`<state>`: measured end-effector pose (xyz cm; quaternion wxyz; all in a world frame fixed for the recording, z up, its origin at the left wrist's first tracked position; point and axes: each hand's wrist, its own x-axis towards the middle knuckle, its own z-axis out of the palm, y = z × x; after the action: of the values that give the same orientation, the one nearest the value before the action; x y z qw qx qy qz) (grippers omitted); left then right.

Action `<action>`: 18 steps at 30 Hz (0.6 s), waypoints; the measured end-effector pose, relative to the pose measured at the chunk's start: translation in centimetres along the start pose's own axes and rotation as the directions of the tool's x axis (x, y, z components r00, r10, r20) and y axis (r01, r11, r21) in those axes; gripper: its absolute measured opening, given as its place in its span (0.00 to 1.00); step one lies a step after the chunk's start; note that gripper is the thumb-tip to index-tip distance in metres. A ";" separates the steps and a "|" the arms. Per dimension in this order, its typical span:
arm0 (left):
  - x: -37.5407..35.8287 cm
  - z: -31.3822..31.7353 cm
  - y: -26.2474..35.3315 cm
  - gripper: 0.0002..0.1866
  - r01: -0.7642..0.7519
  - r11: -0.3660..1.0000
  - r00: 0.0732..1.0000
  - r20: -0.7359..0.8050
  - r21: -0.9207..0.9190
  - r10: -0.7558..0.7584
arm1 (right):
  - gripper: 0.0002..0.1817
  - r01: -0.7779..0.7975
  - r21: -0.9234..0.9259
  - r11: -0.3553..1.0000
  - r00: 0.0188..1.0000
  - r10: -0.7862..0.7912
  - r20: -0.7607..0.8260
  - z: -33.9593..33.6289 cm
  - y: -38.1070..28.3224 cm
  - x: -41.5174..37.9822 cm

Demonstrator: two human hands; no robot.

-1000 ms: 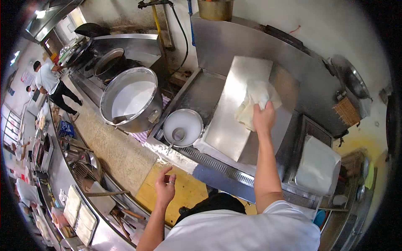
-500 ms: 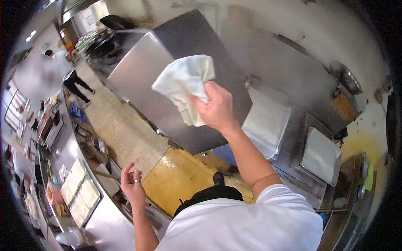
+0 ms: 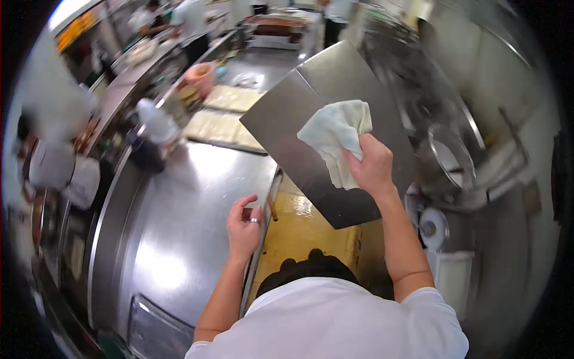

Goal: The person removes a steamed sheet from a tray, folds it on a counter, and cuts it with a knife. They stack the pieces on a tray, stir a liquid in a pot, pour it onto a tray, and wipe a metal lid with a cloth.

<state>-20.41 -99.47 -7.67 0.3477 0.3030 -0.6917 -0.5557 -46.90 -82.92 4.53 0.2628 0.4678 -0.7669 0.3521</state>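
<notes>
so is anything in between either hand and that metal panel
Yes, on the right: the pale cloth lies between the right hand and the metal panel; whether that hand also touches bare metal is hidden. Between the left hand and the panel, nothing visible stands in the way.

- the metal cover [image 3: 287, 128] has been lifted off the white pan [image 3: 452, 275] and carried over beside the steel worktop [image 3: 200, 233]
- the left hand [image 3: 245, 230] has been brought over the worktop's edge
- a flat tray [image 3: 160, 332] has been brought into view at lower left
</notes>
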 end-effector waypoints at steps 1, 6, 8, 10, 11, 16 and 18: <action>-0.3 -0.7 -0.9 0.14 0.015 1.000 0.998 -0.058 -0.016 -0.016 | 0.12 0.022 0.033 0.999 0.999 -0.024 0.042 1.9 -0.4 0.6; -2.0 -6.0 -4.4 0.14 0.095 0.993 0.935 -0.338 -0.066 -0.112 | 0.12 0.117 0.250 0.961 0.964 -0.171 0.204 13.3 -4.6 2.6; -3.1 -7.6 -4.5 0.14 0.177 0.982 0.891 -0.412 -0.069 -0.190 | 0.12 0.097 0.307 0.947 0.934 -0.193 0.299 17.1 -6.5 2.8; -3.9 -8.6 -3.9 0.14 0.206 0.977 0.835 -0.511 -0.050 -0.203 | 0.13 0.075 0.384 0.920 0.895 -0.231 0.380 20.9 -8.0 3.0; -4.5 -8.9 -3.7 0.14 0.223 0.974 0.807 -0.553 -0.041 -0.208 | 0.13 0.056 0.416 0.908 0.873 -0.246 0.420 22.7 -8.5 2.8; -7.4 -8.8 -3.8 0.16 0.300 0.953 0.665 -0.707 -0.046 -0.243 | 0.14 -0.037 0.507 0.861 0.756 -0.308 0.578 31.2 -11.0 1.1; -8.2 -8.3 -3.8 0.16 0.318 0.945 0.608 -0.749 -0.071 -0.261 | 0.13 -0.066 0.499 0.864 0.692 -0.320 0.647 33.2 -12.2 0.9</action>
<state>-8.78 -98.25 -11.46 0.4963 0.6242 -0.4468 -0.4055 -38.69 -113.28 -11.59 -0.1553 0.6708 -0.6583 0.3042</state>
